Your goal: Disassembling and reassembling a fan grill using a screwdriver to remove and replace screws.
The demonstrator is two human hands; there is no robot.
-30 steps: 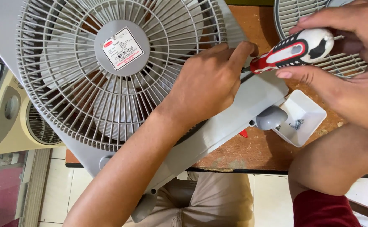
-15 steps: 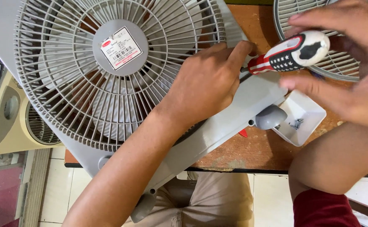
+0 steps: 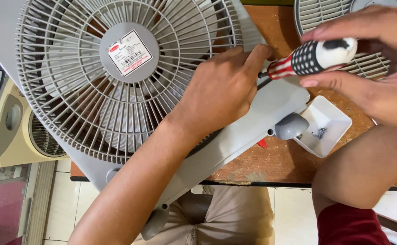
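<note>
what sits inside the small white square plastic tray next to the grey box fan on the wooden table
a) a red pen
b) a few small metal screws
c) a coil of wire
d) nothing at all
b: the small white square plastic tray holds a little cluster of small metal screws near its middle.
</note>
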